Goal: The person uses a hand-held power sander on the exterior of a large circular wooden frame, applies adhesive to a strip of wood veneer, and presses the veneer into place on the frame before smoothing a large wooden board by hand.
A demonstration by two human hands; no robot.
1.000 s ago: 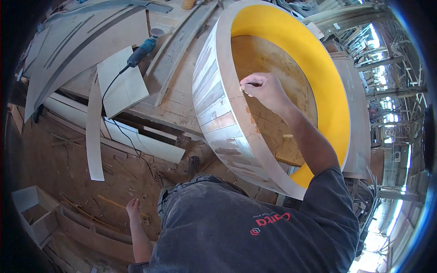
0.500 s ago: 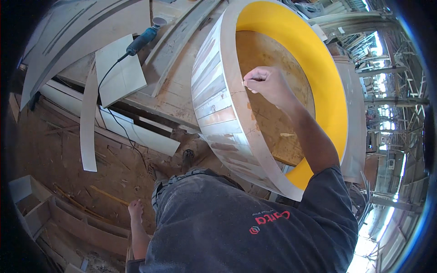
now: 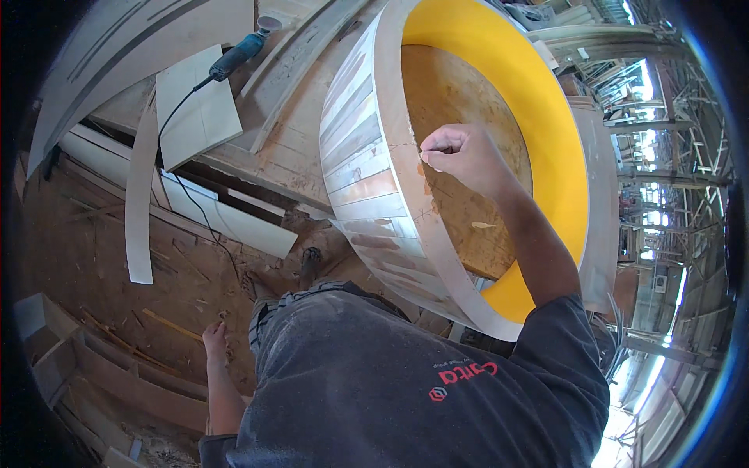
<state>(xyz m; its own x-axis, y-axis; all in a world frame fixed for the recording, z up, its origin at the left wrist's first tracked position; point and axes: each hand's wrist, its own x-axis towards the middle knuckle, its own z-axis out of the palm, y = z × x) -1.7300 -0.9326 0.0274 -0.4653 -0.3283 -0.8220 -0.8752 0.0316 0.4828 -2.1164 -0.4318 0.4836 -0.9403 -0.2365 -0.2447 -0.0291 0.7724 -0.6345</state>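
Note:
A large round wooden drum (image 3: 360,175) stands tilted in front of me, with strips of pale and brown veneer outside, a yellow inner wall (image 3: 568,164) and a flat wooden rim (image 3: 425,214). At that rim's inner edge is my right hand (image 3: 466,161), thumb and fingers pinched together. Whatever lies in the pinch is too small to make out. Low at my left side hangs my left hand (image 3: 215,340), its fingers curled in and closed; what they hold, if anything, is hidden.
A blue power tool (image 3: 236,58) with a disc and black cord lies on the bench beside a pale square board (image 3: 199,109). A curved strip (image 3: 140,210) hangs over the bench edge. Wooden box frames (image 3: 133,382) stand at lower left. Wood scraps litter the floor (image 3: 101,257).
My right hand has slid a little down along the rim, still pinched. My left hand has shifted slightly left and up. The whole view has moved a little.

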